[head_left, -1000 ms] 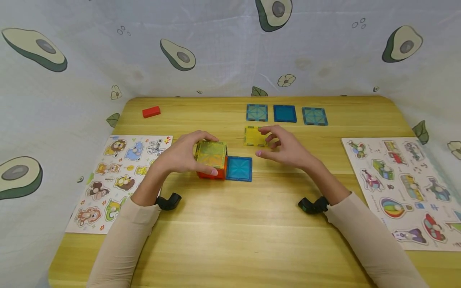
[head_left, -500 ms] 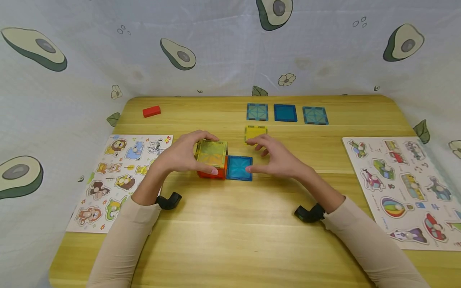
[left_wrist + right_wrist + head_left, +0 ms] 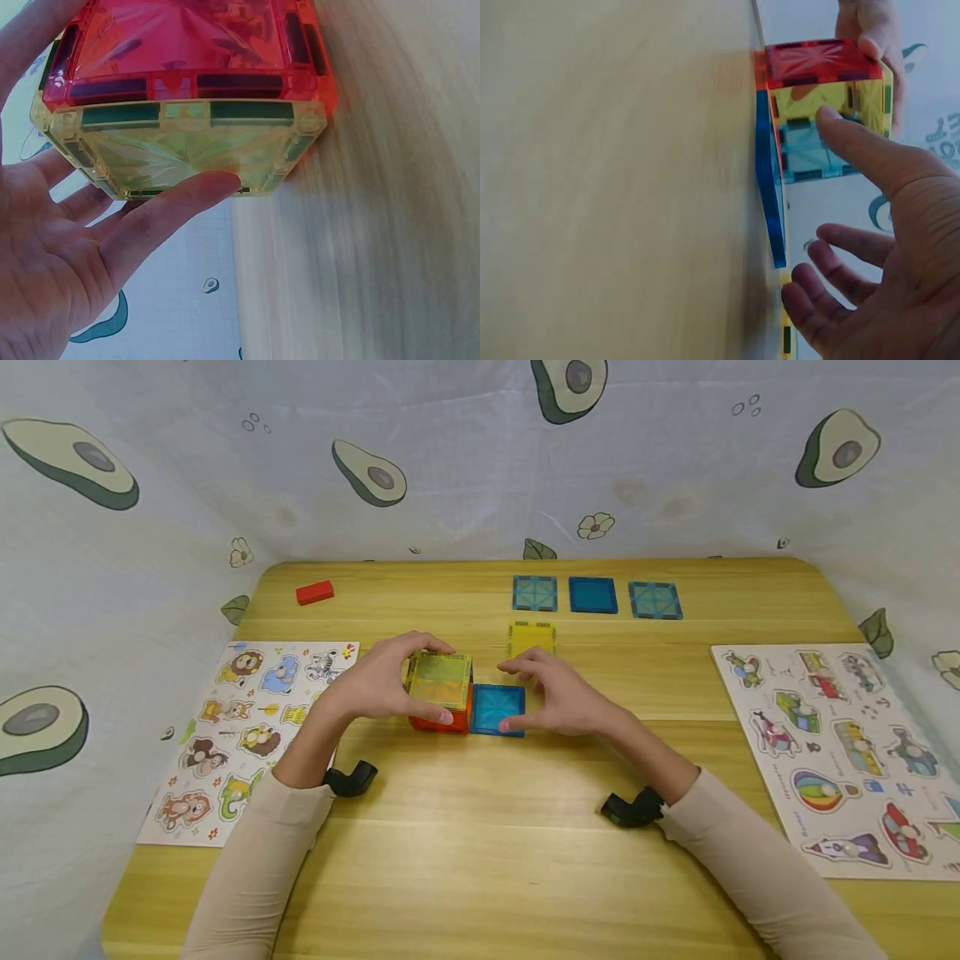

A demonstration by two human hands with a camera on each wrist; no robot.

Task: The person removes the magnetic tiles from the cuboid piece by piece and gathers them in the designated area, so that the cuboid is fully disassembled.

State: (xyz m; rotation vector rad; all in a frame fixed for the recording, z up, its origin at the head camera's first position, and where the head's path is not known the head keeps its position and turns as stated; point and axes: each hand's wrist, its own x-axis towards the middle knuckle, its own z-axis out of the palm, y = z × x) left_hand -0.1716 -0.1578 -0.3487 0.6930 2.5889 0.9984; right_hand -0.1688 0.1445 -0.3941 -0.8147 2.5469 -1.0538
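My left hand (image 3: 375, 683) holds a box of translucent magnetic tiles (image 3: 442, 681), thumb on the near side and fingers round the far side. Its top tile is yellow and its front tile red (image 3: 180, 45). In the right wrist view the box's right side is open, with a teal tile (image 3: 810, 150) showing at the far side. Flat on the table against the box lies a blue magnetic tile (image 3: 497, 703). Over that tile's right edge is my right hand (image 3: 564, 700), thumb and fingers spread apart; whether the thumb touches it I cannot tell.
A loose yellow tile (image 3: 532, 635) lies beyond my right hand. Three blue tiles, one of them a darker tile (image 3: 592, 595), line the table's back. A red block (image 3: 315, 592) sits at back left. Picture puzzle boards flank the work: an animal board (image 3: 247, 735) and a vehicle board (image 3: 840, 752).
My right hand has moved left and nearer from beside the loose yellow tile to the blue tile next to the box. My left hand and the box have stayed in place.
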